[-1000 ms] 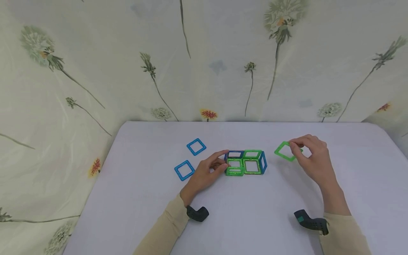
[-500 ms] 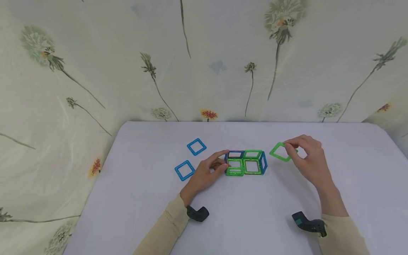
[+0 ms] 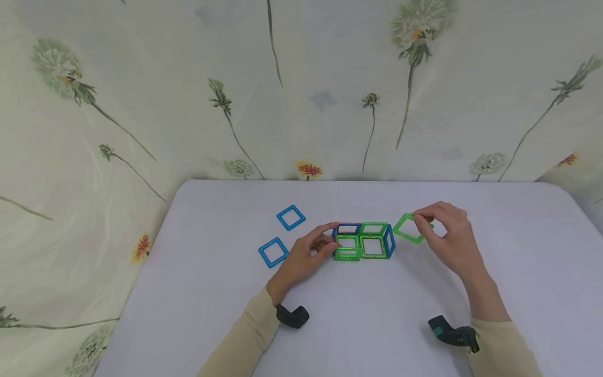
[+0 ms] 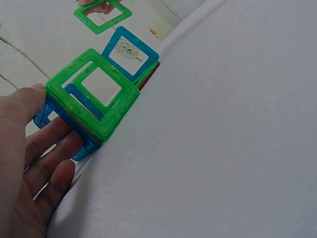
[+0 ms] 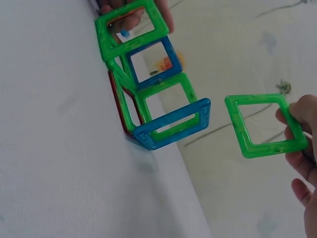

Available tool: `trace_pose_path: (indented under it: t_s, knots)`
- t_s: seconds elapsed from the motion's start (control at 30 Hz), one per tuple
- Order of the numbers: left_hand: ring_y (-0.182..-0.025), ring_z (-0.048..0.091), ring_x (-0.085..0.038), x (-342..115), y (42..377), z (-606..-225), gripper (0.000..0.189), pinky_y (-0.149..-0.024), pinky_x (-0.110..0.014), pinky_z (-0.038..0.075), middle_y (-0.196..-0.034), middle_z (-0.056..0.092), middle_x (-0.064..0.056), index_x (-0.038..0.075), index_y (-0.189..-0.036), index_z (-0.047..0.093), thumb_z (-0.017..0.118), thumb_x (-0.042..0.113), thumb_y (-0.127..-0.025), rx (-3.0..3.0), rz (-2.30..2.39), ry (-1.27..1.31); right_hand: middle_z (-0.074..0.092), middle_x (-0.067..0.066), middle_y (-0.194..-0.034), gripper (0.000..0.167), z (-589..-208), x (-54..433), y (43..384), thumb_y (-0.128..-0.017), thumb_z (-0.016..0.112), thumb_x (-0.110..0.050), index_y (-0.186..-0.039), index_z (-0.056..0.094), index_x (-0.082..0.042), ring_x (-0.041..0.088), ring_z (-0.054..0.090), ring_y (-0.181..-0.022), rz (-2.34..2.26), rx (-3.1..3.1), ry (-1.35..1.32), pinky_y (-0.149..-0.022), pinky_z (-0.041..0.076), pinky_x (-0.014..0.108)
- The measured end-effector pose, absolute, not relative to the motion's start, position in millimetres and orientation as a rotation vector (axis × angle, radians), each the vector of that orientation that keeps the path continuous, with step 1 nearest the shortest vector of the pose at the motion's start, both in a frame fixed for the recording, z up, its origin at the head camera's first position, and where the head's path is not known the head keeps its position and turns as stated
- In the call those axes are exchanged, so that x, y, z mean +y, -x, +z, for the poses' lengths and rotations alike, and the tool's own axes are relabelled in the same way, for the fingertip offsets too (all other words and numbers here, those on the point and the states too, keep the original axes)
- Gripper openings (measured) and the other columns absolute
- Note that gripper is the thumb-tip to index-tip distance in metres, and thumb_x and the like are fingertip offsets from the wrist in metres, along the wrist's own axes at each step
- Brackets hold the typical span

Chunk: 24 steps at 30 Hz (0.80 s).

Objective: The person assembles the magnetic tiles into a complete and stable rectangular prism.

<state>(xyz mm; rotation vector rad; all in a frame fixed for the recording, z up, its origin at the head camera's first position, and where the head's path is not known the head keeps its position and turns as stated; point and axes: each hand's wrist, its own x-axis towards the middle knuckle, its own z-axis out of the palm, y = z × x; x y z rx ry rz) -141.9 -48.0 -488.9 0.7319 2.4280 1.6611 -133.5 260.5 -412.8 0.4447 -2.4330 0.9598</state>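
A structure of square magnetic tiles [image 3: 372, 257], green and blue frames, stands on the table with its right half lacking a front and top tile. My left hand [image 3: 301, 256] holds its left end, the index finger at the back corner and the thumb at the front. In the left wrist view, the thumb lies by the corner of the green front tile [image 4: 57, 89] and fingers rest against the blue side. To the right, my right hand [image 3: 449, 235] pinches a green magnetic tile [image 3: 400, 224] by one edge, raised and just apart from the upright blue end tile [image 5: 173, 124].
Two loose blue square tiles, a farther one [image 3: 290, 226] and a nearer one [image 3: 265, 256], lie flat left of the structure. A white cloth covers the table [image 3: 367, 319]. Behind it hangs a flower-patterned cloth [image 3: 320, 131]. Dark devices sit at both wrists.
My right hand has moved left with the green tile, bringing it close to the structure's right end. The left hand and the structure have stayed in place.
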Motion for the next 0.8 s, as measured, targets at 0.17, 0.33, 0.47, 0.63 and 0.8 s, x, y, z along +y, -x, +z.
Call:
trace_pose_path:
  t_s: [0.17,0.33,0.47,0.63,0.8]
  knots:
    - [-0.089,0.060,-0.005,-48,142,-489,0.048,-0.084,-0.023,0.050,-0.104,0.068,0.011,0.042,-0.140,0.039,0.054,0.040,-0.094,2.431,1.660,-0.725,0.062,-0.003,-0.083,0.014,-413,257,133,-0.080,0.070,0.002,-0.092,0.069,-0.006,-0.004,0.045,-0.084,0.980,-2.411,-0.500,-0.091,0.025,0.023]
    - [-0.089,0.060,-0.005,-48,142,-490,0.047,-0.083,-0.023,0.050,-0.104,0.068,0.010,0.040,-0.140,0.039,0.053,0.040,-0.095,2.424,1.666,-0.745,0.063,-0.004,-0.084,0.016,-414,253,133,-0.080,0.070,0.001,-0.093,0.069,-0.007,-0.003,0.046,-0.086,0.984,-2.411,-0.564,-0.089,0.026,0.021]
    - [-0.088,0.059,-0.005,-49,142,-490,0.048,-0.081,-0.022,0.049,-0.105,0.069,0.008,0.038,-0.141,0.039,0.053,0.039,-0.095,2.426,1.667,-0.764,0.063,-0.005,-0.085,0.017,-415,250,132,-0.079,0.070,0.001,-0.094,0.069,-0.009,-0.002,0.047,-0.088,0.977,-2.424,-0.590,-0.090,0.028,0.020]
    - [-0.088,0.059,-0.005,-49,142,-490,0.047,-0.080,-0.022,0.050,-0.105,0.069,0.006,0.037,-0.141,0.039,0.052,0.039,-0.095,2.435,1.662,-0.783,0.064,-0.004,-0.087,0.020,-414,247,130,-0.078,0.071,0.003,-0.093,0.070,-0.009,-0.001,0.048,-0.090,0.975,-2.420,-0.616,-0.091,0.029,0.019]
    - [-0.088,0.059,-0.004,-49,142,-491,0.047,-0.081,-0.022,0.050,-0.105,0.069,0.006,0.038,-0.140,0.039,0.053,0.038,-0.095,2.436,1.666,-0.781,0.065,-0.003,-0.088,0.017,-415,244,130,-0.080,0.070,0.000,-0.094,0.070,-0.009,0.001,0.049,-0.091,0.972,-2.418,-0.648,-0.091,0.030,0.018]
